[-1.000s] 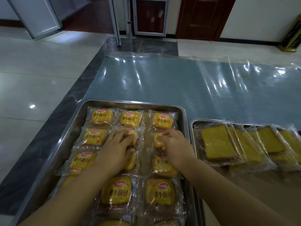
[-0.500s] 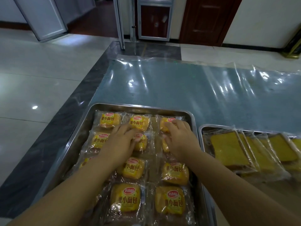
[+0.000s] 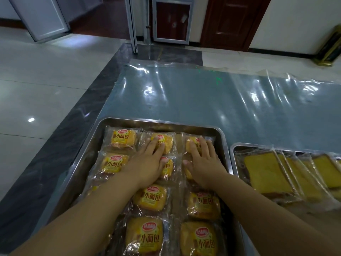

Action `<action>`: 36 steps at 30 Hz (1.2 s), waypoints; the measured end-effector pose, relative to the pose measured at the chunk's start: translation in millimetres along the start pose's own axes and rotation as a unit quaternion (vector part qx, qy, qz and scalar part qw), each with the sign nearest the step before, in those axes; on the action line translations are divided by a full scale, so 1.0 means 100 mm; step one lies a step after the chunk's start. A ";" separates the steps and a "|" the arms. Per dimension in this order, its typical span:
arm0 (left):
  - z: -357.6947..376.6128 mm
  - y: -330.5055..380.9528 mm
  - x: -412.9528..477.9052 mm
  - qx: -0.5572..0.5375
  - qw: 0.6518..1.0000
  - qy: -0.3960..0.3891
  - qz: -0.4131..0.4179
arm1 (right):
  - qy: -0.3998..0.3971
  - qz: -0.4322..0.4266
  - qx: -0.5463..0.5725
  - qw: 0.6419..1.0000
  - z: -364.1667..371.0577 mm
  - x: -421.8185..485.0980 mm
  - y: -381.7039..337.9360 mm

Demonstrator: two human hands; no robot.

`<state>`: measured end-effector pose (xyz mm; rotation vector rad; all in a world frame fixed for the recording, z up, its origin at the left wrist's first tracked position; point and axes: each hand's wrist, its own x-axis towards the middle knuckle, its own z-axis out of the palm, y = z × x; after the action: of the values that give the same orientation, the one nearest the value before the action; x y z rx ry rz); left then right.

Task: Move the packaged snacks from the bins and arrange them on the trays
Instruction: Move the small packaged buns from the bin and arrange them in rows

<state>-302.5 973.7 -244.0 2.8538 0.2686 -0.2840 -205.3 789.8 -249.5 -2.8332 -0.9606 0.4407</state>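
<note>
A steel tray (image 3: 156, 122) in front of me holds several clear packets of small yellow bread (image 3: 123, 138) in three columns. My left hand (image 3: 147, 163) lies flat, fingers spread, on the middle column, its fingertips on the far packet (image 3: 168, 142). My right hand (image 3: 203, 161) lies flat on the right column, its fingers over the far right packet (image 3: 191, 145). Neither hand grips anything. To the right a second steel tray (image 3: 232, 147) carries overlapping packets of flat yellow cake slices (image 3: 265, 172).
Both trays sit on a table covered with shiny clear plastic sheeting (image 3: 203, 100). A dark stone border (image 3: 60, 145) runs along the left table edge, with pale floor tiles beyond. Doors and a white frame stand at the far wall.
Both hands have slid forward over the packets, from the middle rows to the tray's far row. The view has shifted so the trays sit lower in frame.
</note>
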 end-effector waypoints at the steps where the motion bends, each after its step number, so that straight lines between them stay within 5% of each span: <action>1: -0.01 0.01 0.00 0.000 1.000 0.005 0.001 | -0.002 0.000 0.003 1.000 -0.01 0.00 -0.01; 9: -0.09 0.12 -0.49 -0.099 0.985 0.142 0.022 | 0.102 0.001 0.094 0.990 -0.24 -0.47 -0.15; 15: 0.05 0.27 -1.15 -0.097 0.986 0.134 0.017 | 0.173 -0.072 0.077 0.979 -0.17 -1.20 -0.30; 26: 0.40 0.34 -1.44 0.033 0.999 0.016 0.029 | -0.015 -0.042 -0.022 0.999 0.25 -1.53 -0.36; 32: 0.31 0.34 -1.41 0.020 0.999 -0.017 0.036 | -0.038 -0.042 0.034 0.998 0.16 -1.52 -0.33; 36: 0.22 0.38 -1.54 -0.046 0.997 0.028 0.046 | 0.030 -0.048 0.098 0.994 0.09 -1.70 -0.34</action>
<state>-446.6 907.6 -222.9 2.7774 0.1549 -0.1681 -356.2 713.4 -211.6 -2.5986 -0.9803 0.4115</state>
